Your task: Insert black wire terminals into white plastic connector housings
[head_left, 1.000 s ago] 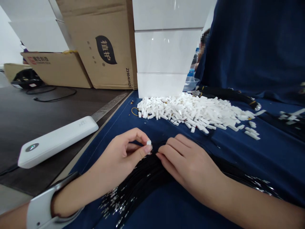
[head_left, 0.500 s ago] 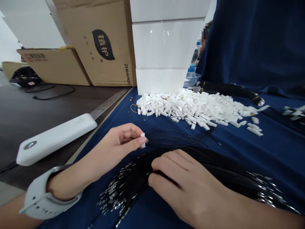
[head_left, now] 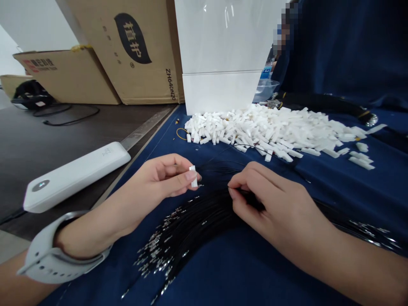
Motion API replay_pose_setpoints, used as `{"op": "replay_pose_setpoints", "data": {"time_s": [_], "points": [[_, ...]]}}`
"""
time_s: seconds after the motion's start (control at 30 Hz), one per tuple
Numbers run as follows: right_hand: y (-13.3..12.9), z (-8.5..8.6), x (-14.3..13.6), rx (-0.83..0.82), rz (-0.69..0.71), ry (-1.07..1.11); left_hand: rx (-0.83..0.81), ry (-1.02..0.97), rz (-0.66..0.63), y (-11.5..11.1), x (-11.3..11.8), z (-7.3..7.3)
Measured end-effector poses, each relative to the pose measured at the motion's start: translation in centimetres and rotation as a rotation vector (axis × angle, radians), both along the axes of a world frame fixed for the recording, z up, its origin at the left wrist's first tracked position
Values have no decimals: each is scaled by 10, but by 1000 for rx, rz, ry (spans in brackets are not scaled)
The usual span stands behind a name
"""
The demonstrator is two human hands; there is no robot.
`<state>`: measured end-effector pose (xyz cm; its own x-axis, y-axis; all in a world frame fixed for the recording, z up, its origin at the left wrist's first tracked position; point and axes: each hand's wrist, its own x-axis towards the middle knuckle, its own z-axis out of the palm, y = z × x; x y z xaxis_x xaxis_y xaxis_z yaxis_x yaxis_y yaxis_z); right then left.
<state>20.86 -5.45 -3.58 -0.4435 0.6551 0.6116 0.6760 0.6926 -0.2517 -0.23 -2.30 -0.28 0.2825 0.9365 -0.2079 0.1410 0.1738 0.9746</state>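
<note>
Between the thumb and fingers of my left hand [head_left: 168, 176] is a small white connector [head_left: 193, 176], held upright, with thin black wires trailing right from it. My right hand [head_left: 270, 199] pinches at the black wires, thumb and forefinger pressed together over the bundle; a thin wire seems to be between the tips. The black wire bundle [head_left: 204, 219] lies curved across the blue cloth, its silvery metal ends fanned out at the lower left. Behind both hands is a heap of white connectors [head_left: 255, 127].
A white power bank [head_left: 78, 176] lies on the dark table [head_left: 19, 136] at left. Cardboard boxes [head_left: 140, 55] and a white box [head_left: 219, 93] stand behind. Another tied black bundle [head_left: 328, 104] is at the back right, near a plastic bowl [head_left: 266, 90]. Part of a person shows behind.
My right hand has moved up and right over the bundle, and its thumb and forefinger have closed together. The left hand still holds the connector. The camera view has shifted slightly.
</note>
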Motion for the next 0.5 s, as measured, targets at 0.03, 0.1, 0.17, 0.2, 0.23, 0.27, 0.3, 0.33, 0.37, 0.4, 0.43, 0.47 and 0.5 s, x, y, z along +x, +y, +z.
{"op": "replay_pose_setpoints", "data": {"time_s": [0.03,0.1,0.17,0.2,0.23,0.27,0.3,0.33,0.37,0.4,0.43,0.47,0.5], "points": [[0,0,1,-3,1,2,6,3,3,0,0,0],[-1,0,2,-16,8,0,19,12,3,0,1,0],[-1,-1,2,-26,11,3,21,17,10,1,1,0],[-1,-1,2,-27,13,4,18,19,10,2,1,-1],[0,-1,2,-25,15,3,17,23,9,2,2,-1],[0,-1,2,-23,17,-1,17,25,10,2,2,-1],[0,-1,1,-20,19,-9,22,26,9,2,2,-2],[0,-1,1,-18,22,-18,26,26,9,2,2,-1],[0,0,0,-21,25,-24,31,24,10,1,3,-1],[0,0,0,-33,27,-25,39,21,11,1,3,-1],[0,0,0,-48,31,-21,45,21,12,1,3,0],[0,0,0,-68,32,-12,51,23,11,0,3,0],[0,0,0,-85,33,0,55,26,13,0,3,1]]}}
